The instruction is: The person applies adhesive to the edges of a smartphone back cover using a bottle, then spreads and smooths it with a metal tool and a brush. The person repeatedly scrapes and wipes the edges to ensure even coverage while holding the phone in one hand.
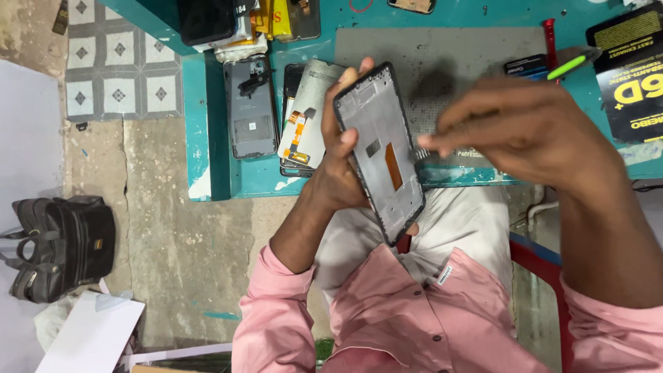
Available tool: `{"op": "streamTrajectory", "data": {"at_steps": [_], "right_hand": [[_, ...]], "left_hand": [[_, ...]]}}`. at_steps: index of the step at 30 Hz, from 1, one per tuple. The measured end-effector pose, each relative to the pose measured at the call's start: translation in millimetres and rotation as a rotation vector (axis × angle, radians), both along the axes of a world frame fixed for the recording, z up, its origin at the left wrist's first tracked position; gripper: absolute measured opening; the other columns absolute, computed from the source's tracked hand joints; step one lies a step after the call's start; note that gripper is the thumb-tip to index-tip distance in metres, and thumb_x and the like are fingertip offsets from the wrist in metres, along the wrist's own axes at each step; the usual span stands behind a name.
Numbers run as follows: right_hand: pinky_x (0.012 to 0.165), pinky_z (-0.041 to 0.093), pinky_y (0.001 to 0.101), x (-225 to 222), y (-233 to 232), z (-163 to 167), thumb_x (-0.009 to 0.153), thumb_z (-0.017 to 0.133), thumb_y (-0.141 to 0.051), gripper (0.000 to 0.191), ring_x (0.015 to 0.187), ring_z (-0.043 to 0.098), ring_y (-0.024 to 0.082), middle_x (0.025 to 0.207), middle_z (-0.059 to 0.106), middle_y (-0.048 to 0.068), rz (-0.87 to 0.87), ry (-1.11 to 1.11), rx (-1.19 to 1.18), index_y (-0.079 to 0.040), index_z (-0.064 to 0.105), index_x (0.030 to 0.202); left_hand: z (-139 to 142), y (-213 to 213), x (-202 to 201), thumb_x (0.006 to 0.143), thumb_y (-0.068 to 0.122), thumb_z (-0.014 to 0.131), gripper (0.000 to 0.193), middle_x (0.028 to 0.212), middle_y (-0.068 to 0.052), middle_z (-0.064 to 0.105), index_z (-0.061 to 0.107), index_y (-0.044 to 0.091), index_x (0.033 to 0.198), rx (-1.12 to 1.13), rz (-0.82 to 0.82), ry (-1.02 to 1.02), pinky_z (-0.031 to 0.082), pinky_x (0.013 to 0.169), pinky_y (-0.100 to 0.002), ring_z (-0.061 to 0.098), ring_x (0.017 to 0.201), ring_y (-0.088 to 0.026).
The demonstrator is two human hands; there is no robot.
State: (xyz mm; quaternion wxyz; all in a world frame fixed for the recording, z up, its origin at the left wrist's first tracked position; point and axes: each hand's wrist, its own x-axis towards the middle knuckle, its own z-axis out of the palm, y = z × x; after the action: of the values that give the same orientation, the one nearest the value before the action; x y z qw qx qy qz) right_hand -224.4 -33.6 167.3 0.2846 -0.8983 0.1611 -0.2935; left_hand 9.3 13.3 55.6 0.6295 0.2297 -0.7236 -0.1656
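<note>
My left hand (336, 162) grips a black phone frame (378, 148) from behind, holding it tilted over the near edge of the teal workbench (207, 124). The frame's inner side faces me, showing a grey plate with an orange flex strip. My right hand (525, 131) is pinched on a small metal tool (420, 155) whose tip touches the frame's right edge, and a green-handled tool (568, 66) sticks out above this hand. Whether the two are one tool is unclear because of blur.
On the bench lie a grey phone back (251, 107), a display panel with flex cable (304, 117), stacked phone parts (242, 24), a grey work mat (442, 62) and a black-and-yellow packet (632, 76). A black bag (62, 245) sits on the concrete floor at left.
</note>
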Motion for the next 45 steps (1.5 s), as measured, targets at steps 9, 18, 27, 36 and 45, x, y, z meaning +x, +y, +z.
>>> {"op": "streamTrajectory", "data": {"at_steps": [9,18,27,36,45], "right_hand": [[0.070,0.052,0.0296,4.3,-3.1,18.1,0.091,0.077,0.013,0.036,0.085,0.069,0.020,0.101,0.071,0.008,-0.166,-0.039,-0.280,-0.013,0.079,0.116],[0.059,0.045,0.0370,-2.0,39.9,6.9,0.070,0.077,0.005,0.046,0.074,0.064,0.019,0.092,0.074,0.001,-0.061,0.161,-0.320,-0.021,0.082,0.107],[0.057,0.041,0.0375,-11.3,37.3,29.1,0.077,0.082,-0.004,0.034,0.067,0.058,0.021,0.093,0.073,0.004,-0.133,0.116,-0.507,-0.015,0.081,0.108],[0.063,0.051,0.0332,-11.4,62.0,-7.7,0.074,0.072,0.010,0.031,0.079,0.069,0.019,0.092,0.073,0.006,-0.036,-0.008,-0.063,-0.008,0.077,0.098],[0.070,0.061,0.0297,-7.9,47.3,-53.6,0.079,0.067,0.020,0.026,0.081,0.072,0.020,0.094,0.072,0.015,-0.060,-0.414,0.313,0.001,0.073,0.095]], "left_hand": [[-5.5,13.6,-1.0,0.078,0.025,0.102,0.120,0.169,-0.012,0.012,0.018,0.043,0.163,-0.061,-0.090,0.003,0.038,0.125,-0.057,0.026,0.157,-0.045],[-10.6,17.5,2.0,0.082,0.027,0.090,0.099,0.167,-0.005,0.019,0.030,0.047,0.157,-0.036,-0.105,0.156,0.041,0.122,-0.054,0.028,0.157,-0.038],[-7.6,32.4,-4.6,0.099,0.039,0.068,0.073,0.167,-0.010,0.028,0.034,0.025,0.162,0.509,-0.393,0.655,0.041,0.120,-0.042,0.036,0.149,-0.026],[-10.6,28.6,7.1,0.101,0.046,0.057,0.071,0.161,-0.010,0.034,0.032,0.017,0.161,0.546,-0.366,0.789,0.043,0.114,-0.041,0.042,0.142,-0.023],[-19.7,27.8,-0.1,0.102,0.045,0.054,0.068,0.162,-0.012,0.037,0.035,0.017,0.161,0.436,-0.526,0.989,0.041,0.120,-0.040,0.042,0.146,-0.026]]}}
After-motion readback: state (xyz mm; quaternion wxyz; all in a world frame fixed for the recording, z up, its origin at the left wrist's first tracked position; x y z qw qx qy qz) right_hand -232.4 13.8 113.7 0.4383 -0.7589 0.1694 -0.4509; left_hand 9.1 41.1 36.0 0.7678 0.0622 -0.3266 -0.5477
